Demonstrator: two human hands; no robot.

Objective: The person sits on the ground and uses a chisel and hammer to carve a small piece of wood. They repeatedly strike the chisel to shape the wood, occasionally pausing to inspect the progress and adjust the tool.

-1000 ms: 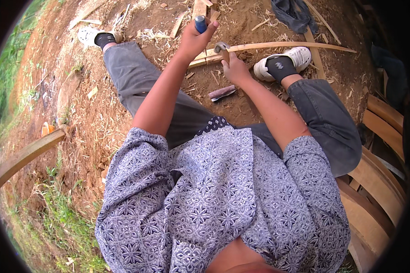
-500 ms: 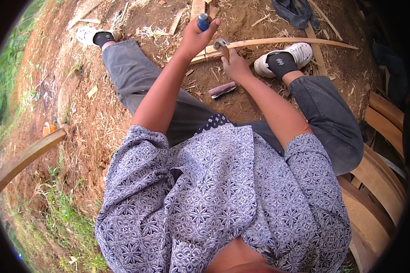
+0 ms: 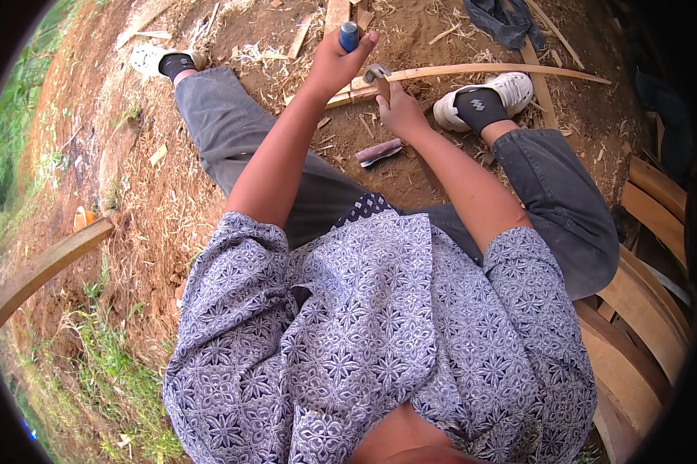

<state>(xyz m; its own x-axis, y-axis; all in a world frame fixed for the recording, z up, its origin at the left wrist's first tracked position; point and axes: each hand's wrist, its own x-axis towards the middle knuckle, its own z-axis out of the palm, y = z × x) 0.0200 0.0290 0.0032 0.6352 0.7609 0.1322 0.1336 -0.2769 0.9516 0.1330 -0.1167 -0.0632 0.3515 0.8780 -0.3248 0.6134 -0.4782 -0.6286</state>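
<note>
Sticking up from the left hand (image 3: 331,68), a blue handle (image 3: 348,37) is wrapped by bent fingers, with the thumb held out beside it. What is under the handle is hidden by the hand. In the right hand (image 3: 403,116), a hammer (image 3: 377,73) is gripped close to its metal head, near the left hand. Past the right hand, a long, thin strip of wood (image 3: 480,70) is set on the brown ground (image 3: 588,116). Whether it is touched by either tool cannot be told. A small roll (image 3: 379,152) is found nearer to the body than the right hand. To the right of both hands, a white shoe (image 3: 516,91) is worn over a dark sock (image 3: 480,110). Farther off than the hands, wood shavings (image 3: 248,54) are scattered.
</note>
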